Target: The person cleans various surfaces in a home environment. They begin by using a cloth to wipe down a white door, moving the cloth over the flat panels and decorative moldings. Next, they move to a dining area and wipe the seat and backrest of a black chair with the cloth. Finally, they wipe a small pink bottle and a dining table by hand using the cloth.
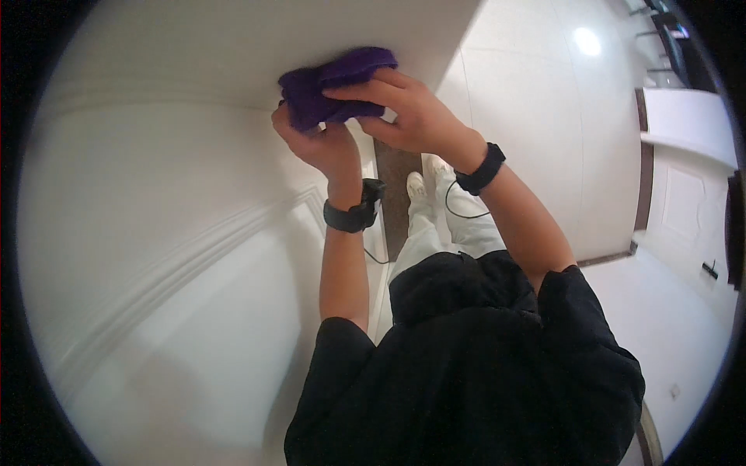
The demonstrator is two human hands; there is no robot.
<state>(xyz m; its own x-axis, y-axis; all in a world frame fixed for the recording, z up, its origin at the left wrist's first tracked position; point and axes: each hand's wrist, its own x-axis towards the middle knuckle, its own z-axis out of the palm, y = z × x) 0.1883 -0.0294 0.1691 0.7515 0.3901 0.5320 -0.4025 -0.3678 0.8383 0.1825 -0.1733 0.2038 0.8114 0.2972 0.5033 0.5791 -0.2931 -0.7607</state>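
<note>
A folded purple cloth (309,96) is held in front of me, near the upper middle of the view. My left hand (323,148) grips its lower left side from below, with part of the fingers hidden behind the cloth. From the right, my right hand (411,110) holds it with fingers spread over its face and edge. Directly beside the cloth rises a white panelled surface, which looks like a door (192,145); whether the cloth touches it I cannot tell. Black straps with thin cables circle both wrists.
Pale floor tiles (524,105) stretch to the right, with a dark brown threshold strip (399,198) near my shoes (417,185). Raised moulding (204,239) crosses the white surface at left. Across the floor stands another white door (682,198) with a black handle (710,269). Dark furniture (679,46) is at the upper right.
</note>
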